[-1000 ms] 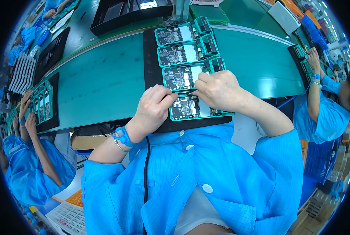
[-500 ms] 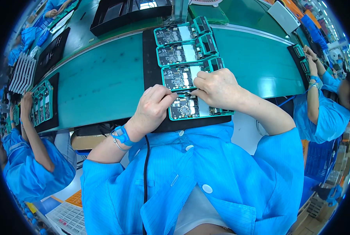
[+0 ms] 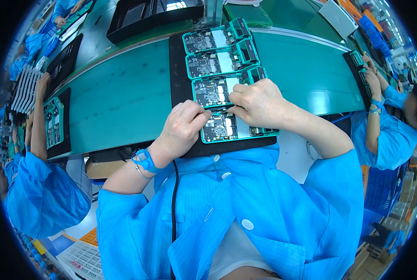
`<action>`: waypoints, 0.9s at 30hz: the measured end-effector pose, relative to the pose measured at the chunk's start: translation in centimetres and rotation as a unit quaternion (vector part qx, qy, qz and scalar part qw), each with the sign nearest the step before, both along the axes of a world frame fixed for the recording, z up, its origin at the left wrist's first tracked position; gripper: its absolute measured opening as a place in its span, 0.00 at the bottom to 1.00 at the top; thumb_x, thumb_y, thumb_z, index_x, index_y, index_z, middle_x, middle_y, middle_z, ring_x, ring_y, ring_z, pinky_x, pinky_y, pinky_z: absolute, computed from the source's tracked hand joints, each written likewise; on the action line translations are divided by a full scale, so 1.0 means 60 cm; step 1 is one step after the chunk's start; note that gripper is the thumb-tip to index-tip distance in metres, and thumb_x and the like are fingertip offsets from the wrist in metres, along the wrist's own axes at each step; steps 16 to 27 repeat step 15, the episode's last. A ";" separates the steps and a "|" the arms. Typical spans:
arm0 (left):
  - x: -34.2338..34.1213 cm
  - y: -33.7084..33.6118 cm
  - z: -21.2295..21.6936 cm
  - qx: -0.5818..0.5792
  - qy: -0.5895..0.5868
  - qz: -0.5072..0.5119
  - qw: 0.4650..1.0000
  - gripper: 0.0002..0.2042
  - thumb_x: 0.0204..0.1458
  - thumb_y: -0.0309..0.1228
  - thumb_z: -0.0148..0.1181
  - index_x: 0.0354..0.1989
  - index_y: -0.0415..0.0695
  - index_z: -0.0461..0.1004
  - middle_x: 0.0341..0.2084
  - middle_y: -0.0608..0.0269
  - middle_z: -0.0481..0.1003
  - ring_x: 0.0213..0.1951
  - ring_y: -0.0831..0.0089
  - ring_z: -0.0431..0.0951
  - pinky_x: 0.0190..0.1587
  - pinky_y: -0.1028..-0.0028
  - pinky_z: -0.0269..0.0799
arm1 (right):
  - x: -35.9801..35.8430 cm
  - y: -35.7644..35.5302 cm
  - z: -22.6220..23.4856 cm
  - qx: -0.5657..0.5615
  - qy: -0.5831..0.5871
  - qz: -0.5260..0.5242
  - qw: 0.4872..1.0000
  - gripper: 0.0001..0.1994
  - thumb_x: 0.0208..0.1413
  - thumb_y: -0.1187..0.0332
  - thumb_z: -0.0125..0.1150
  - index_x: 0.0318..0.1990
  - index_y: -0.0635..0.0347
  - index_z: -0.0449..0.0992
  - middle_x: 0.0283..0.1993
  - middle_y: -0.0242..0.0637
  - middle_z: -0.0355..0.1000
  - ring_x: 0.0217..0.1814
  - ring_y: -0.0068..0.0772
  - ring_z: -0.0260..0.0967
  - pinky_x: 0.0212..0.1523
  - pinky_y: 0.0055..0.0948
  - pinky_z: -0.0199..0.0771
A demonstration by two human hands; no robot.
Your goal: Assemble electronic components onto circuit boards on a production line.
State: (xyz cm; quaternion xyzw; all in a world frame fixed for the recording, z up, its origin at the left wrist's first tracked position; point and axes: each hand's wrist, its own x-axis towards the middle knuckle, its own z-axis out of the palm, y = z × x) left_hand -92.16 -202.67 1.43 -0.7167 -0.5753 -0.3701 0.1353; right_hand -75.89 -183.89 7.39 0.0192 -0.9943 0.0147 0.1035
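Both my hands work over the nearest circuit board (image 3: 221, 129), which lies in a teal plastic frame on a black mat (image 3: 179, 70). With fingertips pinched, my left hand (image 3: 183, 125) touches the far left edge of that board. My right hand (image 3: 259, 105) is also pinched, a little further right along the same edge, and covers part of the board. Whatever sits between the fingertips is too small to make out. Beyond them, a second framed circuit board (image 3: 211, 93) is partly hidden by my right hand. Two more framed boards (image 3: 204, 65) lie in line behind it.
The mat rests on a green work surface (image 3: 120, 93). At the back stands a black tray (image 3: 155, 16). Co-workers sit left and right; one stretches an arm (image 3: 39, 121) toward white racks (image 3: 26, 88). A black cord (image 3: 174, 210) hangs down my front.
My hands stay almost in place at the board's far edge. The co-worker on the left has moved an arm away from their board toward the white racks.
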 end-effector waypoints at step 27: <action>-0.042 0.004 0.010 -0.039 0.007 -0.090 0.995 0.09 0.44 0.21 0.62 0.35 0.42 0.79 0.32 0.61 0.73 0.37 0.63 0.76 0.37 0.67 0.70 | 0.025 -0.005 0.023 -0.038 0.032 -0.073 0.996 0.11 0.51 0.58 0.67 0.30 0.56 0.77 0.33 0.41 0.76 0.32 0.45 0.79 0.30 0.43 0.77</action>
